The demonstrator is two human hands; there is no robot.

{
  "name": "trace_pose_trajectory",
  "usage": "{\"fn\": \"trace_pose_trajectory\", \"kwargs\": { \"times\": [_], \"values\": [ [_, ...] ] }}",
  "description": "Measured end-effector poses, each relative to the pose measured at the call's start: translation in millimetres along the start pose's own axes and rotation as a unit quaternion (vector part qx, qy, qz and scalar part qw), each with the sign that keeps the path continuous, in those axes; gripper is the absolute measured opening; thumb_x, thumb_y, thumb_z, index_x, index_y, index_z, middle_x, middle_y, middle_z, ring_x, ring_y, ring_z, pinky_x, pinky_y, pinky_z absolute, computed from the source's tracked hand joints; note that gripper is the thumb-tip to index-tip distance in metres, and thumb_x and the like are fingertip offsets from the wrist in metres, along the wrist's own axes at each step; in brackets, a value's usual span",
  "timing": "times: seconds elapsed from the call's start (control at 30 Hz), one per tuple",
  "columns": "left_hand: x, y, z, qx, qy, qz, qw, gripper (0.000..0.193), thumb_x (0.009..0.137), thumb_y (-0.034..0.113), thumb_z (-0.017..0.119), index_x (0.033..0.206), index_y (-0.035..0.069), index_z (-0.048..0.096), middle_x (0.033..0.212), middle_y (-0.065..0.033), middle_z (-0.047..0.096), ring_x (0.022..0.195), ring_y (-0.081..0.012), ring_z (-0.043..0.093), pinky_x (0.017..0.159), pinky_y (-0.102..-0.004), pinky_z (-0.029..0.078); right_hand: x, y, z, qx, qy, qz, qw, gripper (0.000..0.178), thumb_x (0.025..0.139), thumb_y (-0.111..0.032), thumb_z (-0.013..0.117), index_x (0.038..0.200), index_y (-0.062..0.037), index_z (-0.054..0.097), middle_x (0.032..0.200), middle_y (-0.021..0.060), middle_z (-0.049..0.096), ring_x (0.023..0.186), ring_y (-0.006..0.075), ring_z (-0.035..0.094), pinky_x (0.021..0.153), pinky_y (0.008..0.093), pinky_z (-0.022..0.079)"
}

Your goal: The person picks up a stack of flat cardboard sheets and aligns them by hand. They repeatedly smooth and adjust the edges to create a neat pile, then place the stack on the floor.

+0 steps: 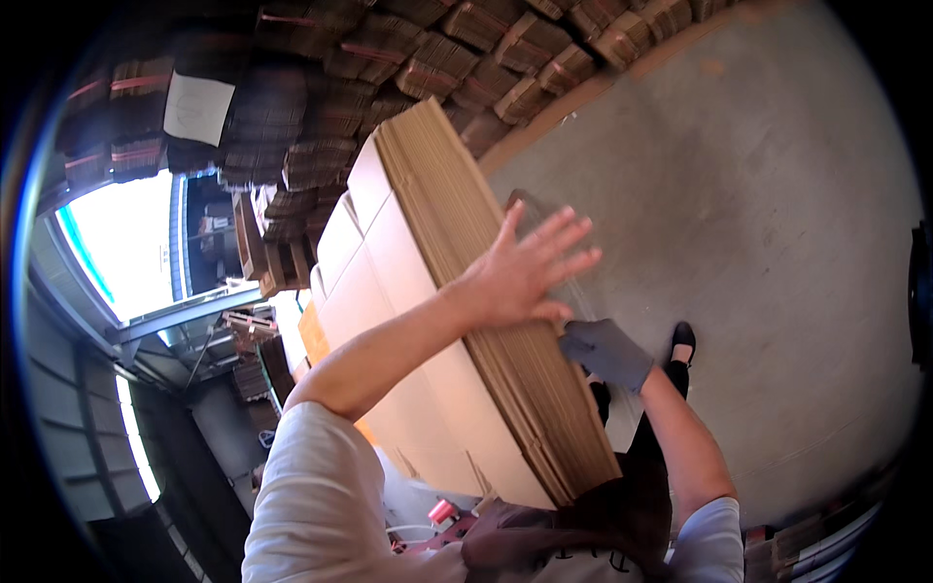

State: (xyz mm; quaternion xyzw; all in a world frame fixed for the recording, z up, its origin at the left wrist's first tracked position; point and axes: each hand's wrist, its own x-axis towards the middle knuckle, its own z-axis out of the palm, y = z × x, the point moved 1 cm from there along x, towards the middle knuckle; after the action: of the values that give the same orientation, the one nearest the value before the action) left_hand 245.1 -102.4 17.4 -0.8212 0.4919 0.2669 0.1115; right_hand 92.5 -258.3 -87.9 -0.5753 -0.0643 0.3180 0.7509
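A thick stack of flattened cardboard boxes [398,369] stands tilted before me, its layered edges facing right. My left hand [530,264] is bare, its fingers spread wide over the upper part of those edges. The forearm crosses the broad pale face of the stack. Lower down, close against the right side of the layered edges, is my right hand [609,354] in a grey glove. Its fingers look drawn together, and whatever they hold is hidden. A faint clear strand shows between the two hands, too blurred to name.
Bundled cardboard stacks [466,58] line the far side. A white sheet [198,109] hangs on bundles at the upper left, above a bright opening. Wooden pallets [258,248] stand beyond the stack. Grey concrete floor [777,223] stretches right. A red-and-white item [442,511] sits near my body.
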Motion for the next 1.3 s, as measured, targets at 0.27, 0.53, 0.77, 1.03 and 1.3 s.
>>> {"fn": "trace_pose_trajectory", "kwargs": {
  "times": [0.27, 0.53, 0.77, 1.03, 1.3],
  "values": [
    [-27, 8, -19, -0.001, -0.012, -0.01, 1.0, 0.088, 0.095, 0.072, 0.05, 0.166, 0.027, 0.023, 0.175, -0.0079, 0.009, 0.162, -0.0284, 0.003, 0.124, -0.0707, 0.003, 0, -9, -3, -0.042, 0.009, 0.033, 0.999, 0.03, 0.103, -0.03, 0.06, 0.102, -0.0001, 0.068, 0.074, 0.016, 0.068, 0.065, 0.0215, 0.065, 0.067, 0.0366, 0.053],
    [-47, 8, -14, 0.026, 0.007, -0.047, 0.999, 0.094, 0.093, 0.076, 0.048, 0.166, 0.025, 0.02, 0.175, -0.0076, 0.007, 0.162, -0.0292, 0.003, 0.125, -0.068, 0.005, -3, -11, 0, -0.04, 0.023, 0.03, 0.998, 0.031, 0.101, -0.031, 0.061, 0.101, -0.0001, 0.067, 0.074, 0.0162, 0.067, 0.061, 0.0221, 0.061, 0.064, 0.0384, 0.051],
    [-49, 24, -9, 0.017, -0.046, -0.057, 0.997, 0.095, 0.093, 0.076, 0.048, 0.167, 0.028, 0.015, 0.175, -0.0068, 0.005, 0.162, -0.0279, 0.003, 0.125, -0.0687, 0.006, -3, -1, 5, -0.043, 0.03, -0.009, 0.999, 0.024, 0.101, -0.025, 0.061, 0.105, -0.0017, 0.067, 0.072, 0.0108, 0.064, 0.064, 0.0151, 0.058, 0.061, 0.035, 0.05],
    [-20, 49, 25, -0.057, 0.007, 0.051, 0.997, 0.092, 0.089, 0.076, 0.056, 0.164, 0.033, 0.026, 0.174, -0.0074, 0.014, 0.161, -0.0279, 0.012, 0.123, -0.0722, 0.01, -8, 5, -2, -0.053, 0.021, -0.033, 0.998, 0.025, 0.097, -0.022, 0.061, 0.114, -0.005, 0.069, 0.083, 0.0141, 0.068, 0.069, 0.0228, 0.065, 0.064, 0.0388, 0.054],
    [1, 38, 25, -0.076, 0.055, 0.009, 0.996, 0.088, 0.09, 0.065, 0.063, 0.164, 0.032, 0.028, 0.173, -0.0074, 0.019, 0.16, -0.027, 0.015, 0.122, -0.0724, 0.012, -2, -12, 3, -0.034, 0.014, 0.061, 0.997, 0.032, 0.1, -0.03, 0.063, 0.111, -0.0005, 0.069, 0.1, 0.0228, 0.073, 0.085, 0.0393, 0.07, 0.078, 0.0457, 0.054]
  ]
}}
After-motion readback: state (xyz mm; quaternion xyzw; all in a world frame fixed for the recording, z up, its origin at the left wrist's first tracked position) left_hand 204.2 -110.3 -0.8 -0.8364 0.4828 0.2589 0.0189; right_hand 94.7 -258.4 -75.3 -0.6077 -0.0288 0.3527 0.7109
